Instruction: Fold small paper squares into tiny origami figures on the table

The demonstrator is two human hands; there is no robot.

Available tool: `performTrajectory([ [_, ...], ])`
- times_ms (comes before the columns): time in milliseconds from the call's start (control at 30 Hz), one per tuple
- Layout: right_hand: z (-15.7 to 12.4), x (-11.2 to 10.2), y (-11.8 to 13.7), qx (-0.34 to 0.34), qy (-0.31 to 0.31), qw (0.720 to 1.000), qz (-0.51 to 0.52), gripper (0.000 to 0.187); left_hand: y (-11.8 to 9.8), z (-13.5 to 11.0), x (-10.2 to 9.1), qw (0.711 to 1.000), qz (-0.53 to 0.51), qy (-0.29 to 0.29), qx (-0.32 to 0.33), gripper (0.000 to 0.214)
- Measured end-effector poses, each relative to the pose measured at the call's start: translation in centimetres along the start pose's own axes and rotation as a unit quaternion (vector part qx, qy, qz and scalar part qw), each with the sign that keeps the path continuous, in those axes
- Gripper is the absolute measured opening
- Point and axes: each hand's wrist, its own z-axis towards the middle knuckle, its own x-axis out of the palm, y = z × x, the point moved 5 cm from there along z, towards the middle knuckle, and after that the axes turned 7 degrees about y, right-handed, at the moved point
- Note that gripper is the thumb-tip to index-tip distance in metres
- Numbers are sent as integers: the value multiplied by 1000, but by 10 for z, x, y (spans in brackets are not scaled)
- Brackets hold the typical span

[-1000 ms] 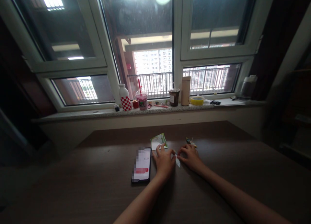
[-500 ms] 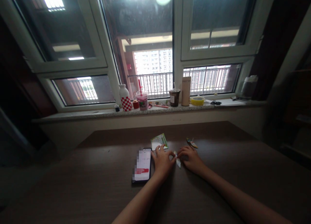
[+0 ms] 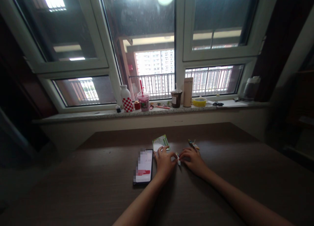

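Both my hands rest on the dark wooden table [image 3: 220, 193] and meet over a small white folded paper piece [image 3: 177, 158]. My left hand [image 3: 165, 162] pinches its left end with the fingers curled. From the other side, my right hand [image 3: 192, 159] pinches the same piece, fingers closed. A green and white paper square [image 3: 160, 142] lies just beyond my left hand. A small colourful folded paper figure [image 3: 193, 144] sits just beyond my right hand. A phone [image 3: 143, 170] with a lit screen lies flat to the left of my left hand.
A stone windowsill [image 3: 98, 114] runs behind the table. On it stand a red-checked white bottle [image 3: 126, 98], a pink drink cup [image 3: 143, 100], a dark drink cup [image 3: 175, 98], a tan flask [image 3: 187, 91], yellow tape [image 3: 199, 102], scissors [image 3: 217, 104] and a jug [image 3: 250, 87].
The white paper piece between my fingers looks shorter and more folded up than before. My hands have stayed in almost the same place.
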Motion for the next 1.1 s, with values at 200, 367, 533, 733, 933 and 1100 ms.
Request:
performTrajectory([
  [200, 0, 2, 0, 18, -6, 1000, 1, 16, -1, 0, -1, 1000, -16, 20, -3, 12],
  [367, 1, 4, -4, 39, -15, 999, 2, 17, 0, -1, -2, 999, -16, 27, 4, 11],
  [533, 1, 4, -7, 54, -28, 998, 13, 16, -2, -1, -2, 1000, -7, 16, 21, 10],
  [733, 2, 5, -14, 62, -37, 997, 34, 17, -4, -2, -3, 1000, 4, 10, 27, 10],
  [933, 0, 2, -10, 39, -32, 998, 22, 14, -2, -1, -2, 1000, -13, 8, 12, 12],
  [1100, -1, -2, -2, 25, -38, 999, -19, 13, 0, 0, 0, 1000, -3, 15, -14, 12],
])
